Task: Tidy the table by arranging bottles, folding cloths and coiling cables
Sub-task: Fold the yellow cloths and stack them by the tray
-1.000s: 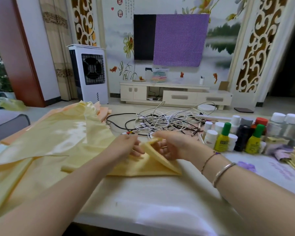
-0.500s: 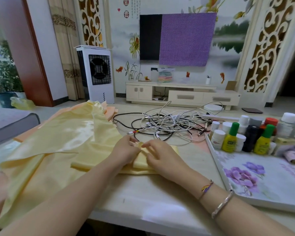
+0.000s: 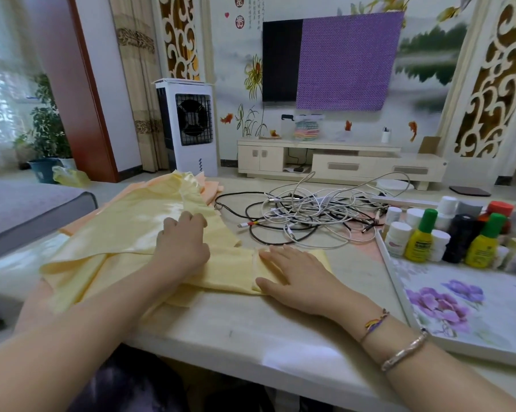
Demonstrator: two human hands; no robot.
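Palms flat: left hand (image 3: 181, 248) and right hand (image 3: 295, 270), both spread, should smooth the yellow cloth (image 3: 230, 270) outward before the next fold.

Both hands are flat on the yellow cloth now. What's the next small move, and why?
Probably sweep the right hand outward along the folded strip of yellow cloth to set the crease, while the left hand pins it. Both palms lie flat on it, and the cloth to the left looks loose and rumpled. The cables lie tangled beyond.
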